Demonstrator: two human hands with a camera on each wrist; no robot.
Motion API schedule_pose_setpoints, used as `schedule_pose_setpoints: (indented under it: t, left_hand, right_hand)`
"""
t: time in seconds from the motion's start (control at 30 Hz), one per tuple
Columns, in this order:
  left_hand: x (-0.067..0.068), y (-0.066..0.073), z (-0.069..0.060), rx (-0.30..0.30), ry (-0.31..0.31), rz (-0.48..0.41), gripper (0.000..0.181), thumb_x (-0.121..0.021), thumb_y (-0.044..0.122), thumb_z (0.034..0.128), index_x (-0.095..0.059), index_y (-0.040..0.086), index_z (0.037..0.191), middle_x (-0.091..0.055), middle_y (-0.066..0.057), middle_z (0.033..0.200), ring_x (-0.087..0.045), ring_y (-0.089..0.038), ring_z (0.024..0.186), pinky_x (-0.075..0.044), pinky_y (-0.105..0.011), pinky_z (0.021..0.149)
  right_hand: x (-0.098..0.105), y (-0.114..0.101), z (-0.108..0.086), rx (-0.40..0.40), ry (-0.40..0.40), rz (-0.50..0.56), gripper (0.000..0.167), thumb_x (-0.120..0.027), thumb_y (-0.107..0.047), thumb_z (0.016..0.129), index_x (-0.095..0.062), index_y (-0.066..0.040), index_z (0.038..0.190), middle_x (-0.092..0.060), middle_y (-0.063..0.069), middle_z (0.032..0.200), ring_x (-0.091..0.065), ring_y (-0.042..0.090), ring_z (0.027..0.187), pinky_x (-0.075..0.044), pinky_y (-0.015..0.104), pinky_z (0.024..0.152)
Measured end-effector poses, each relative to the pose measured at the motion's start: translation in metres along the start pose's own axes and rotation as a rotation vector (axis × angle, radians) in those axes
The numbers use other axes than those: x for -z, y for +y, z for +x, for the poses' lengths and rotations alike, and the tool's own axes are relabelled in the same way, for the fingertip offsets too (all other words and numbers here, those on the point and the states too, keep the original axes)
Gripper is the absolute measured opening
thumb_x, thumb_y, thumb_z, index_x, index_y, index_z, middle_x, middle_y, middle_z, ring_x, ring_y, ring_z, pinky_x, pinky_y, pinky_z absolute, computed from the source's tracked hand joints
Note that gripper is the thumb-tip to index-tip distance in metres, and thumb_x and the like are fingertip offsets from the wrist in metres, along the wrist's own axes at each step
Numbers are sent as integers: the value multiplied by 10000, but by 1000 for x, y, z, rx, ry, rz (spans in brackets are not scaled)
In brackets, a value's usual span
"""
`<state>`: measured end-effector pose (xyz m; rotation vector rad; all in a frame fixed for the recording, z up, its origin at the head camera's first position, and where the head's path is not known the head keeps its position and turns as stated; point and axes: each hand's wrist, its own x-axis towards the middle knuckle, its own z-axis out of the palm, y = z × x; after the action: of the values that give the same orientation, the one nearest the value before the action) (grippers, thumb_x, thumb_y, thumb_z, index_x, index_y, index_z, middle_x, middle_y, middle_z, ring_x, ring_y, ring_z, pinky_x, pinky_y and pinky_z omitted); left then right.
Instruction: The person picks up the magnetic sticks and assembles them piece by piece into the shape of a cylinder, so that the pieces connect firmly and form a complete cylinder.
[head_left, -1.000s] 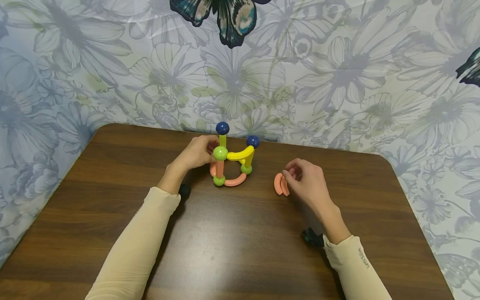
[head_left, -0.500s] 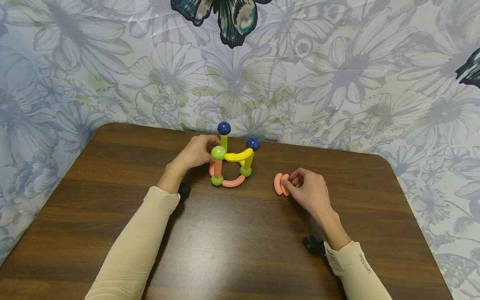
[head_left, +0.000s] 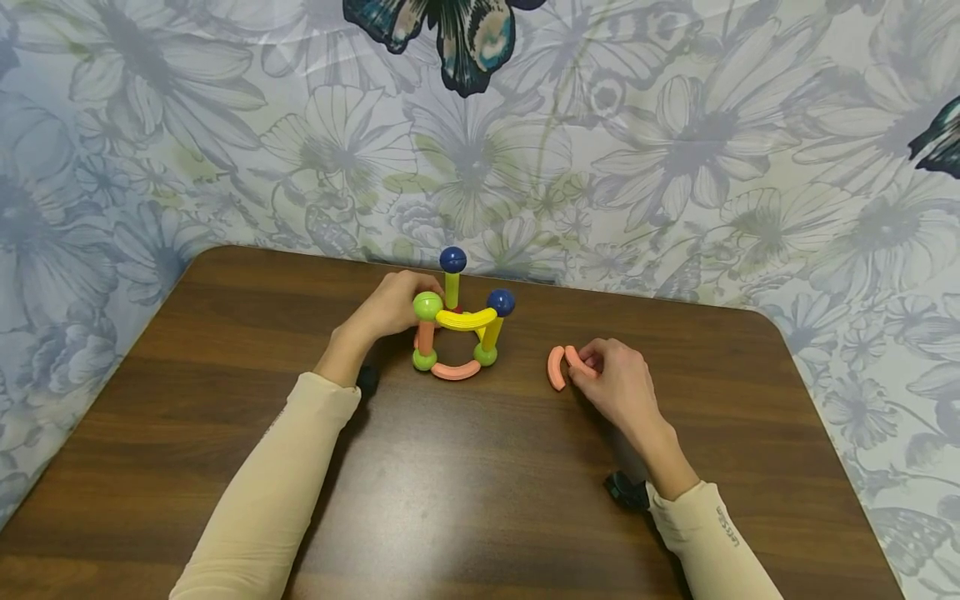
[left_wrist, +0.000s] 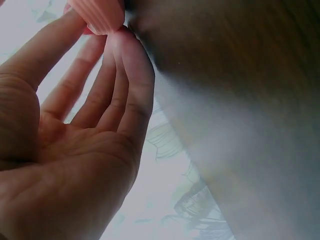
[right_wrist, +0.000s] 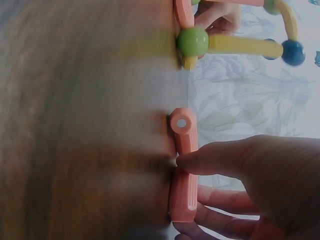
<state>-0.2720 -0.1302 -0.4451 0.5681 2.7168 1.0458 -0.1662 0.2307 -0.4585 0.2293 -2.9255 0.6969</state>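
Note:
A magnetic stick-and-ball frame stands at the table's back middle, with green balls (head_left: 428, 306), blue balls (head_left: 501, 302), a curved yellow stick (head_left: 467, 320) and a curved pink stick (head_left: 456, 372) at its base. My left hand (head_left: 390, 304) holds the frame's left side; its fingertips pinch a pink stick (left_wrist: 102, 15) in the left wrist view. To the right, my right hand (head_left: 618, 379) pinches a loose curved pink stick (head_left: 581, 363) between thumb and fingers, low at the tabletop. A second curved pink stick (head_left: 556, 368) lies just left of it, its magnet end (right_wrist: 181, 123) visible in the right wrist view.
The brown wooden table (head_left: 450, 500) has rounded back corners. Behind it hangs a floral wall covering (head_left: 675, 167) with dark butterfly prints. Dark wrist devices (head_left: 626, 490) sit at the cuffs of both cream sleeves (head_left: 266, 492).
The frame has turned under my left hand, its front swinging leftward. My right hand has shifted slightly down, and its pink stick has swung away from the other one at the near end.

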Motion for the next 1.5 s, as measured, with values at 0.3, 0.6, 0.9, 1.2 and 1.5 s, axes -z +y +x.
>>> schedule_pose_setpoints:
  t: [0.3,0.6,0.9,1.2,1.5]
  left_hand:
    - [0,1,1,-61,-66,-42,223,-728,40,936,-810,75,1141,-786,-93,1069,-661,-267,990,-540,-423,907]
    - [-3,-2,3,-84,-76,-52,209,-751,36,919,-811,65,1116,-762,-63,940,-638,-236,903,-525,-370,849]
    - [-5,-2,1,-137,-68,-66,205,-746,15,921,-815,34,1113,-794,-99,1009,-677,-241,914,-558,-374,860]
    - [-6,0,2,-165,-63,-59,189,-746,27,919,-822,42,1091,-798,-100,1037,-689,-252,947,-555,-385,867]
    - [-6,-4,3,-143,-72,-51,192,-741,19,907,-823,52,1078,-785,-69,961,-655,-217,893,-530,-343,833]
  right_hand:
    - [1,5,4,17,5,13,183,-815,-137,903,-747,-8,1013,-720,133,909,-655,250,754,-545,432,687]
    - [14,1,11,139,137,110,150,-804,-104,876,-751,-45,1002,-716,89,916,-653,237,797,-521,394,716]
    - [28,-33,25,503,196,237,229,-818,-11,835,-752,-100,1035,-731,2,1013,-654,199,965,-517,387,843]
    - [44,-54,41,651,31,253,240,-821,-24,870,-762,-123,1080,-717,-12,1073,-668,183,1010,-542,392,890]
    - [47,-62,49,713,-101,285,261,-838,-44,884,-769,-136,1119,-708,-25,1101,-642,164,1054,-529,371,920]
